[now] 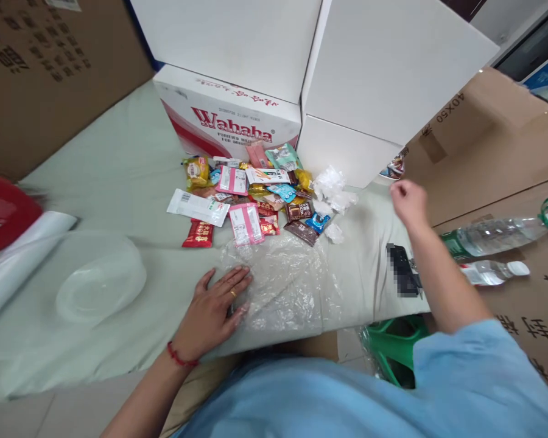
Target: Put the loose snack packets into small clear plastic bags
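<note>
My left hand point(221, 301) lies with its fingers stretched out on the left edge of a crumpled clear plastic bag point(287, 286). Just beyond it is a pile of wrapped snacks: a red packet point(198, 233), a white packet point(198, 207), a pink-and-white packet point(246, 224), a brown packet point(302, 232) and several others. Crumpled white tissue point(333, 190) sits at the pile's right. My right hand point(408, 204) is closed at the right side of the table, near a small colourful object point(394, 168). Whatever its fingers hold, if anything, is hidden.
Behind the pile stand a Wahaha carton point(237, 121) and white boxes point(360, 79). A translucent bowl point(100, 280) and a red container point(4, 213) are at left. A phone point(402, 271), two bottles point(497, 234) and a green stool point(393, 347) are at right.
</note>
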The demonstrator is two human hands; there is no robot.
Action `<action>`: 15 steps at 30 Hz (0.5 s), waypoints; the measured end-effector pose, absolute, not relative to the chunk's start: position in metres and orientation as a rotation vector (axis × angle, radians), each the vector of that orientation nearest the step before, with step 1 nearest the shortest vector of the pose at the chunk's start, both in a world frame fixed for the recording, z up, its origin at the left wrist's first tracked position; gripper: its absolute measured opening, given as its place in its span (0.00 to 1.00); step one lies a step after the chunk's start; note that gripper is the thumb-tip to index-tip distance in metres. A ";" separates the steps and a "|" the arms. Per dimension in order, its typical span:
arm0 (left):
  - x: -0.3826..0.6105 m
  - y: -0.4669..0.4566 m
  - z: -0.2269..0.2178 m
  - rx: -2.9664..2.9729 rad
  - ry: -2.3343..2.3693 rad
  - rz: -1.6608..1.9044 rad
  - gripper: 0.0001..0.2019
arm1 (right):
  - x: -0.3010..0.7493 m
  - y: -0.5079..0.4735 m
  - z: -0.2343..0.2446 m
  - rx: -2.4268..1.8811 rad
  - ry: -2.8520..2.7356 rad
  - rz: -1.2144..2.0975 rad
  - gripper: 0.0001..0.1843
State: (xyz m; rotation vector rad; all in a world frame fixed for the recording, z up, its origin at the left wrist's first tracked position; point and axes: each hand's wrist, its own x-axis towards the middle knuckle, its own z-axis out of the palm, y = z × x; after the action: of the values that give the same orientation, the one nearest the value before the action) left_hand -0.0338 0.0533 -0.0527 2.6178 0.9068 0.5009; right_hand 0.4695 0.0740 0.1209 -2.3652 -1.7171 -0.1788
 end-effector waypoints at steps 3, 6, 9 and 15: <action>-0.033 0.052 -0.048 2.599 0.843 0.448 0.29 | 0.384 -0.003 0.051 -2.176 -1.829 0.081 0.20; -0.034 0.052 -0.045 2.592 0.755 0.425 0.31 | 0.315 -0.067 0.001 -1.841 -2.155 0.388 0.23; -0.043 0.056 -0.045 2.602 0.708 0.399 0.33 | 0.292 -0.099 -0.025 -1.878 -2.214 0.383 0.29; -0.076 0.065 -0.045 2.592 0.796 0.396 0.29 | 0.310 -0.103 -0.020 -1.902 -2.061 0.272 0.26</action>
State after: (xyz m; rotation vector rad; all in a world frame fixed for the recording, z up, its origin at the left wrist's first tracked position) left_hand -0.0761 0.0650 -0.0454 2.5921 0.7962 0.3961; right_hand 0.3101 -0.1028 -0.0197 -1.9021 -2.0606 0.2717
